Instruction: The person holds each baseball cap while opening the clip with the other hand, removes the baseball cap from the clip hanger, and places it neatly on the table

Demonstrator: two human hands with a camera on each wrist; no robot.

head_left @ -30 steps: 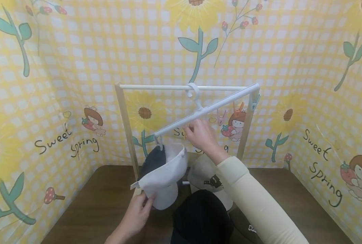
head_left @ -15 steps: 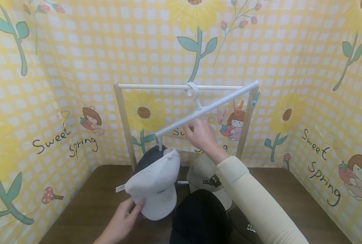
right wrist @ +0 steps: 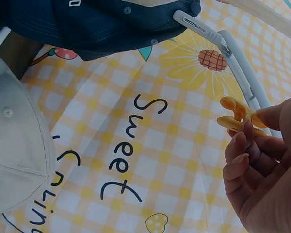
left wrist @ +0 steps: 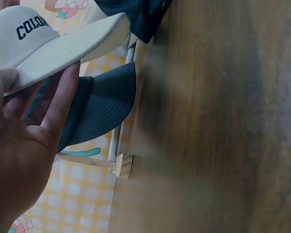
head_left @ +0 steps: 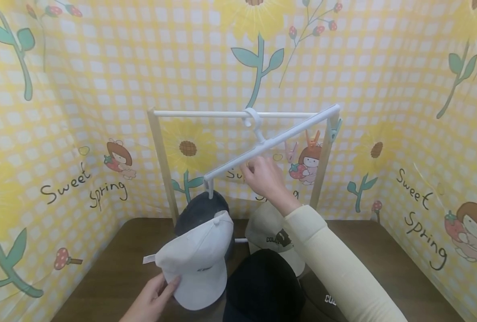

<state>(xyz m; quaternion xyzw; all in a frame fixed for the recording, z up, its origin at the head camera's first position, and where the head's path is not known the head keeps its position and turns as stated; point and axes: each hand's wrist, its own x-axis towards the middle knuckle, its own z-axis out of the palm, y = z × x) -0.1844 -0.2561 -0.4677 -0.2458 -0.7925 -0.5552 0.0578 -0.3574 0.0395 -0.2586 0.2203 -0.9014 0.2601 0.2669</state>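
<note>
My left hand (head_left: 147, 299) pinches the brim of a white cap (head_left: 198, 250), thumb on top and fingers beneath in the left wrist view. Behind that cap, a dark navy cap (head_left: 202, 206) hangs from the white end clip (head_left: 210, 188) of a white hanger (head_left: 238, 161). The hanger tilts, its left end low, its hook over a rack's rod (head_left: 198, 114). Under the hanger's middle is my right hand (head_left: 264, 179). Seen from the right wrist, its thumb and fingers pinch a yellow clothespin (right wrist: 235, 116) close to the hanger bar. Whether this clothespin joins the bar is hidden.
Orange (head_left: 312, 137), pink (head_left: 290, 151) and teal clothespins (head_left: 335, 129) hang toward the hanger's right end. A beige cap (head_left: 260, 228), a black cap (head_left: 264, 286) and a dark lettered cap (head_left: 316, 295) are on the brown table (head_left: 105, 268). Patterned cloth surrounds the table.
My left hand has drawn the white cap toward me, down and left, away from the hanging navy cap, which now shows more. My right hand has stayed under the hanger.
</note>
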